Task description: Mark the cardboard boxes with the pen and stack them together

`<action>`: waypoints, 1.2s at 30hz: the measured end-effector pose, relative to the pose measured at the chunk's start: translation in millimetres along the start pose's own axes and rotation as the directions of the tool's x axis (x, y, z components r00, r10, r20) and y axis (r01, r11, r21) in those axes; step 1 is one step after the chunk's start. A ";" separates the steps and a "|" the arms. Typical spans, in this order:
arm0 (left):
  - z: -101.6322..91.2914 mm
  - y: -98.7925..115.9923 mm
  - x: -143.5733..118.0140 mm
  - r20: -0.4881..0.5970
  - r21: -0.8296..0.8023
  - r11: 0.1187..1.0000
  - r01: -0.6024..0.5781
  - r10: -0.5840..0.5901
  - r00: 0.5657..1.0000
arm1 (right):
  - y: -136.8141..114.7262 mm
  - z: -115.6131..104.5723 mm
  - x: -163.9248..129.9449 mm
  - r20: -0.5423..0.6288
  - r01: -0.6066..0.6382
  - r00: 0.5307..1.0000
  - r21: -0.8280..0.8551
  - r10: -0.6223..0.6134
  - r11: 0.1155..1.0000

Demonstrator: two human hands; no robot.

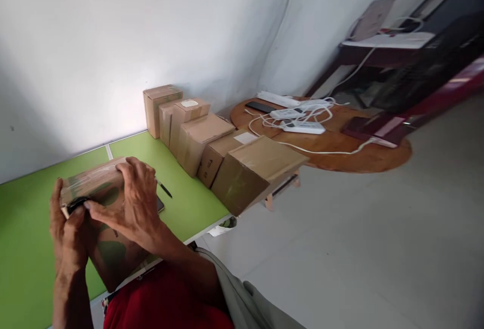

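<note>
A cardboard box [113, 251] with clear tape on its upper side and dark green markings is held tilted at the near edge of a green table [22, 218]. My left hand [68, 236] grips its left end, fingers behind and thumb in front. Over the right part of the upper side curl the fingers of my right hand [138, 208], while its thumb reaches left. Both thumbs meet at a black patch [77, 203] along the box's upper edge; whether it is a gap or a dark item, I cannot tell. A pen [165, 189] and a partly hidden phone-like object [161, 204] lie beside my right hand.
Several cardboard boxes [206, 130] stand in a row along the table's right side; the nearest box [260, 168] juts past the edge. Beyond is a brown wooden table [340, 142] with white power strips [302, 126] and tangled cords. A white wall [113, 42] rises behind.
</note>
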State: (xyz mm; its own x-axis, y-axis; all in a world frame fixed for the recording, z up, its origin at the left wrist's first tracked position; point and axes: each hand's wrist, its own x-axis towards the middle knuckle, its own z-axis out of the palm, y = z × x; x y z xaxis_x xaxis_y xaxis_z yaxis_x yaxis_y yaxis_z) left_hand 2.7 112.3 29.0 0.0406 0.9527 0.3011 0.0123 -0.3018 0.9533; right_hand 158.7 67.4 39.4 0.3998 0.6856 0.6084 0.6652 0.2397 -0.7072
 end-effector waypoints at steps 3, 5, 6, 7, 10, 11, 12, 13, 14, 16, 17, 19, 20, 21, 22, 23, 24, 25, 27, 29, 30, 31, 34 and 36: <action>3.7 8.0 0.1 -0.075 -0.110 0.993 0.051 -0.059 0.995 | -1.5 1.8 -3.1 -0.014 0.010 1.000 -0.004 -0.010 1.000; 3.5 11.6 -2.6 -0.040 -0.066 0.995 0.070 -0.073 0.997 | 1.3 -0.9 -2.6 -0.019 0.022 1.000 0.017 -0.022 1.000; 2.3 12.6 -4.7 -0.008 -0.020 0.997 0.079 -0.079 0.997 | 4.9 -3.7 -1.4 -0.009 0.036 0.999 0.044 -0.035 0.998; 0.5 13.1 -7.1 0.025 0.031 0.996 0.085 -0.086 0.996 | 10.5 -7.3 0.3 0.013 0.054 0.998 0.089 -0.055 0.995; -7.7 10.8 -13.5 0.079 0.129 0.987 0.093 -0.103 0.992 | 39.7 -21.6 6.9 0.106 0.028 0.992 0.303 -0.063 0.953; -10.9 8.6 -14.5 0.075 0.134 0.986 0.098 -0.108 0.991 | 52.9 -26.5 8.9 0.125 -0.033 0.992 0.353 -0.012 0.935; -14.1 5.5 -14.6 0.060 0.128 0.987 0.096 -0.104 0.993 | 67.2 -30.8 10.6 0.142 -0.123 0.987 0.353 0.077 0.927; -17.0 2.1 -13.9 0.048 0.119 0.989 0.089 -0.095 0.994 | 81.7 -34.4 11.7 0.170 -0.233 0.967 0.283 0.190 0.930; -19.4 -1.5 -12.9 0.039 0.114 0.990 0.077 -0.082 0.996 | 95.8 -36.7 12.2 0.207 -0.342 0.928 0.141 0.310 0.929; -22.4 -7.1 -10.6 0.030 0.111 0.992 0.058 -0.062 0.998 | 120.0 -36.9 11.2 0.279 -0.465 0.818 -0.195 0.503 0.864; -22.8 -8.4 -10.0 0.028 0.111 0.992 0.057 -0.060 0.998 | 129.1 -34.6 9.7 0.301 -0.479 0.768 -0.317 0.565 0.819; -22.3 -7.6 -10.7 0.037 0.106 0.992 0.071 -0.075 0.996 | 141.4 -26.2 5.8 0.322 -0.489 0.709 -0.417 0.627 0.766; -21.7 -6.0 -11.9 0.045 0.103 0.992 0.075 -0.080 0.996 | 145.0 -20.9 3.9 0.318 -0.502 0.697 -0.424 0.643 0.754; -21.2 -4.1 -13.4 0.057 0.106 0.991 0.078 -0.084 0.995 | 147.4 -15.8 2.3 0.313 -0.515 0.682 -0.435 0.660 0.738; -21.0 -2.6 -14.9 0.071 0.115 0.990 0.080 -0.089 0.994 | 149.1 -11.3 1.3 0.309 -0.527 0.670 -0.442 0.675 0.726; -21.2 -1.9 -16.2 0.083 0.128 0.988 0.083 -0.094 0.992 | 150.6 -8.1 1.1 0.306 -0.538 0.662 -0.442 0.684 0.718; -22.0 -2.3 -17.0 0.090 0.139 0.986 0.088 -0.102 0.991 | 151.9 -6.6 1.6 0.305 -0.547 0.658 -0.434 0.688 0.716; -23.3 -3.9 -17.4 0.088 0.148 0.984 0.097 -0.110 0.990 | 153.0 -6.9 2.9 0.306 -0.553 0.662 -0.417 0.684 0.721; -26.7 -9.9 -17.0 0.072 0.151 0.983 0.108 -0.120 0.990 | 153.8 -13.1 7.0 0.306 -0.556 0.688 -0.360 0.658 0.749; -29.8 -17.2 -16.0 0.060 0.135 0.985 0.104 -0.113 0.992 | 149.2 -25.2 12.2 0.300 -0.549 0.729 -0.281 0.615 0.787; -30.9 -20.2 -15.8 0.058 0.125 0.987 0.099 -0.107 0.993 | 143.8 -32.5 14.6 0.297 -0.556 0.757 -0.176 0.582 0.813; -31.5 -22.5 -15.9 0.055 0.118 0.989 0.093 -0.100 0.993 | 135.9 -40.0 16.7 0.303 -0.559 0.789 -0.008 0.534 0.829; -31.6 -24.9 -18.0 0.054 0.118 0.989 0.093 -0.099 0.994 | 98.6 -57.9 18.7 0.366 -0.474 0.880 0.629 0.303 0.617; -31.3 -24.9 -20.1 0.067 0.138 0.988 0.068 -0.078 0.995 | 68.7 -61.8 16.0 0.427 -0.450 0.892 0.796 0.152 0.406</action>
State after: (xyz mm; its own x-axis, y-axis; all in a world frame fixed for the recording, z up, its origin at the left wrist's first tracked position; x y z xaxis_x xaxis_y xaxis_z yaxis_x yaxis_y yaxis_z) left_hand -29.7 101.8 0.0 0.1063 0.9689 0.2232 0.1530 -0.2378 0.9592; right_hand 249.9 52.3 22.8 0.1886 0.9409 0.2814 -0.4115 0.3359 -0.8473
